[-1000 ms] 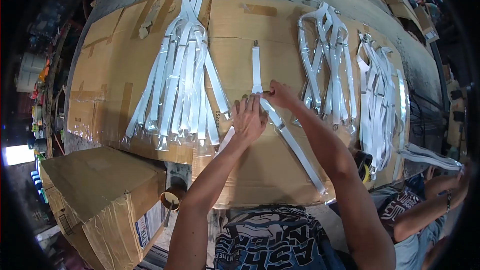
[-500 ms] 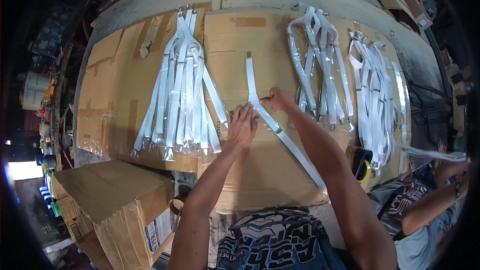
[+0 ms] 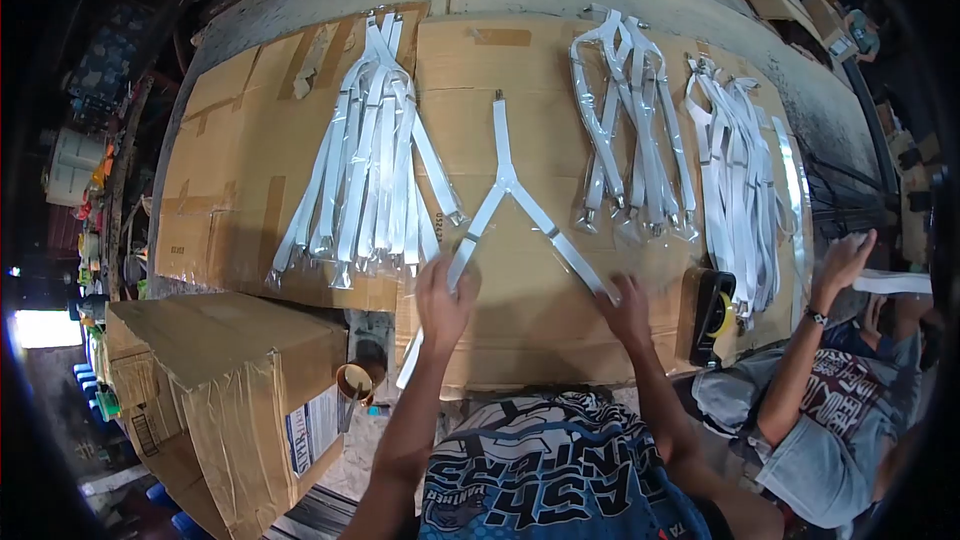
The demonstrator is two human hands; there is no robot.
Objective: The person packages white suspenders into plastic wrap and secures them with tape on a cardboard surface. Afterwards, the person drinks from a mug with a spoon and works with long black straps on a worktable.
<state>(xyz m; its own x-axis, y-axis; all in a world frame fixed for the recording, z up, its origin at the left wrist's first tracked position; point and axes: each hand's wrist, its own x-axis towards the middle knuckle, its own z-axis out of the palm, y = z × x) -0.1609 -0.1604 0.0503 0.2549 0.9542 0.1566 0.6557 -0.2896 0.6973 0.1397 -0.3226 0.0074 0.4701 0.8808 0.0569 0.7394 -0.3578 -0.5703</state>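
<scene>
A white Y-shaped suspender (image 3: pixel 506 182) lies spread on the cardboard, its single strap pointing away and its two long straps toward me. My left hand (image 3: pixel 445 302) is at the left strap, whose end shows below the hand. At the lower end of the right strap is my right hand (image 3: pixel 627 308), its fingers blurred. Whether either hand grips its strap cannot be made out. To the left lies a fanned pile of white suspenders in clear plastic (image 3: pixel 380 155). Another wrapped bunch (image 3: pixel 630 125) and a pile of white suspenders (image 3: pixel 740 185) lie to the right.
A black tape dispenser (image 3: pixel 712 317) stands near the right front edge of the cardboard (image 3: pixel 530 340). A large cardboard box (image 3: pixel 230 380) and a tape roll (image 3: pixel 355 380) are at the lower left. At the right, a co-worker's arm (image 3: pixel 805 360) is raised near white straps (image 3: pixel 890 283).
Both my hands have moved from the suspender's joint down toward me, onto the two long straps. The joint is now uncovered. The co-worker's arm has moved left.
</scene>
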